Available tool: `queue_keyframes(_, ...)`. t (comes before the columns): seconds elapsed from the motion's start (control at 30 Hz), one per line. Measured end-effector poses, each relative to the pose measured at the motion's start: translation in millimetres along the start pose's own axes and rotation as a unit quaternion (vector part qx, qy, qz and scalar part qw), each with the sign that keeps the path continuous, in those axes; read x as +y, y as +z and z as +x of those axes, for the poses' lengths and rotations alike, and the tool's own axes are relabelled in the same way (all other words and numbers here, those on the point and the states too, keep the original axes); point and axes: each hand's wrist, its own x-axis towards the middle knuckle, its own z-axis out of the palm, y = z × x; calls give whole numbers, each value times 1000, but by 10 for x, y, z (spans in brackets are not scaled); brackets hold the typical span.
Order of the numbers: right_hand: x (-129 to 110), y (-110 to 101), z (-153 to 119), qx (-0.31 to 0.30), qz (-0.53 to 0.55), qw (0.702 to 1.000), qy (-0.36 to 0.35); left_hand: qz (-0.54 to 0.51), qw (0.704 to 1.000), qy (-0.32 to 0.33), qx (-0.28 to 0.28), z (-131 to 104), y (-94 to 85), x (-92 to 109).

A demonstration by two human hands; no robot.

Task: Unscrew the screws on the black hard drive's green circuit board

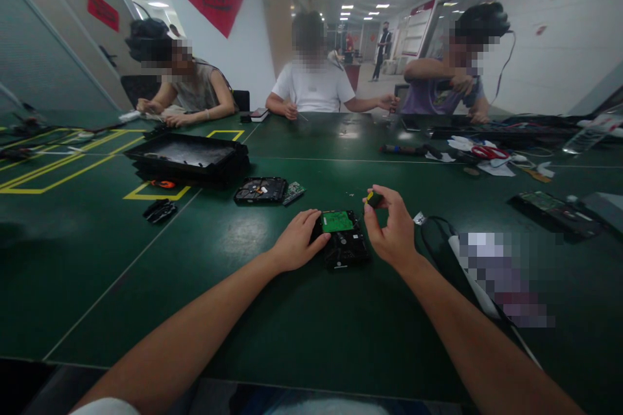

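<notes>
Right in front of me a black hard drive (346, 248) lies on the table with its green circuit board (337, 222) facing up. My left hand (299, 243) grips its left side, thumb along the near part and fingers at the far edge. Just off the drive's upper right corner, my right hand (392, 227) pinches a short dark-green and yellow screwdriver handle (374, 199) between thumb and fingertips. No shaft can be made out on it. Beyond the left hand lie another hard drive (261, 190) and a small loose circuit board (294, 192).
Stacked black trays (189, 159) stand at the left, near an orange-handled tool (163, 184) and a small black bundle (159, 210). A cable and white power strip (474, 279) lie right of my forearm. A bottle (591, 133) stands far right. Three people sit opposite.
</notes>
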Motion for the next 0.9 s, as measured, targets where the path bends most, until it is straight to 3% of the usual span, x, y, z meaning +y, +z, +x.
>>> queue_keyframes(0.37, -28, -2, 11, -1, -1, 1000, 2, 0, 1000, -4, -1, -9, -32, 26)
queue_keyframes(0.6, -56, -20, 51, 18, -23, 999, -36, 4, 1000, 0, -5, 1, 7, -23)
queue_keyframes(0.73, -35, -4, 43, 26, -29, 999, -24, 7, 1000, -5, -9, 1, 10, -13)
queue_keyframes(0.9, 24, 26, 2, -9, 17, 1000, 4, 6, 1000, -2, -3, 0, -7, 8)
